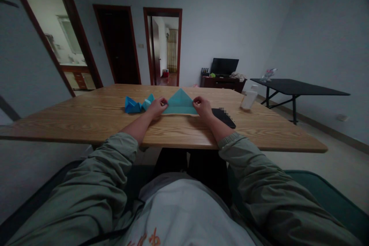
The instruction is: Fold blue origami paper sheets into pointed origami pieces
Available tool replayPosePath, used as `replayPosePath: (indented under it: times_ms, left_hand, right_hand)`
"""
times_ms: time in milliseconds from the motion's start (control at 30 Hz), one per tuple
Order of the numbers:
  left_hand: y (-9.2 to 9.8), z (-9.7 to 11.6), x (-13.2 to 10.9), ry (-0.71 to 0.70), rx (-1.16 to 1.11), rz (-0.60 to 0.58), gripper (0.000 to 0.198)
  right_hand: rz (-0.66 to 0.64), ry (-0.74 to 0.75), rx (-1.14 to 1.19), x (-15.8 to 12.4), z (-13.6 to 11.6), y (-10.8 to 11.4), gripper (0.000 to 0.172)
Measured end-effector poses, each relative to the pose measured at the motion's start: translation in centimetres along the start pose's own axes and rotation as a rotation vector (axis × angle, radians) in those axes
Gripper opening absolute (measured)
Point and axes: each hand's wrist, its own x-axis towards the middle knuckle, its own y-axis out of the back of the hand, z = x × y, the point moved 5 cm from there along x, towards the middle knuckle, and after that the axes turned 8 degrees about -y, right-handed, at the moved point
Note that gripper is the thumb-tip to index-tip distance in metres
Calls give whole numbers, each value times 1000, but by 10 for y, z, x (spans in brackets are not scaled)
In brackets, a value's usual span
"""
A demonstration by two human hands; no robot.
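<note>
A teal sheet of origami paper (179, 103) lies folded into a peaked, house-like shape on the wooden table (86, 123), with a pale strip along its near edge. My left hand (158, 107) holds its left lower corner, and my right hand (201, 107) holds the right one. Just left of my left hand sit a folded blue origami piece (132, 105) and a smaller teal folded piece (148, 102), the latter nearly touching my fingers. A black phone (224, 118) lies beside my right hand.
A white pump bottle (248, 98) stands on the table at the right. Beyond the table are a dark low table (294, 87), a cabinet (223, 83) holding a monitor, and several doorways. My knees and a green seat lie below the table's near edge.
</note>
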Motion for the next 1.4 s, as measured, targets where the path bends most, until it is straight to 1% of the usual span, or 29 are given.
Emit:
replayPosePath:
  times_ms: [100,267,433,500,600,667,767,900,1000,1100,1233,1300,1400]
  left_hand:
    - [-3,-2,1,-18,-13,-18,24]
    - [-4,-2,0,0,7,-32,28]
    - [0,3,-1,-5,-2,0,29]
    - [1,3,-1,-16,-18,27,28]
    - [3,2,1,-47,-62,82,24]
    - [3,0,2,-38,-102,103,23]
    - [2,-5,3,22,-179,107,24]
    - [-2,-8,4,104,-343,102,29]
    - [-1,-9,4,142,-439,150,27]
    - [1,-12,6,120,-477,207,23]
    - [3,-16,9,38,-425,268,14]
    - [4,-17,9,21,-377,277,11]
    - [8,-16,8,17,-295,290,11]
  right_hand:
    - [4,19,-28,-2,-4,2,15]
    - [14,45,-40,-2,-7,2,15]
    - [4,90,-18,-4,-11,1,18]
    - [-14,82,3,-4,-11,-1,20]
    - [-62,-1,47,-4,-6,-5,22]
    - [-84,-63,92,-2,-1,-8,22]
    - [-84,-119,143,1,6,-10,20]
    - [-86,-217,171,4,12,-11,19]
    - [-106,-337,193,5,18,-15,22]
    - [-166,-411,295,6,26,-23,21]
    - [-221,-369,493,7,28,-29,22]
    - [-239,-377,635,6,25,-28,28]
    - [-258,-420,841,4,19,-26,42]
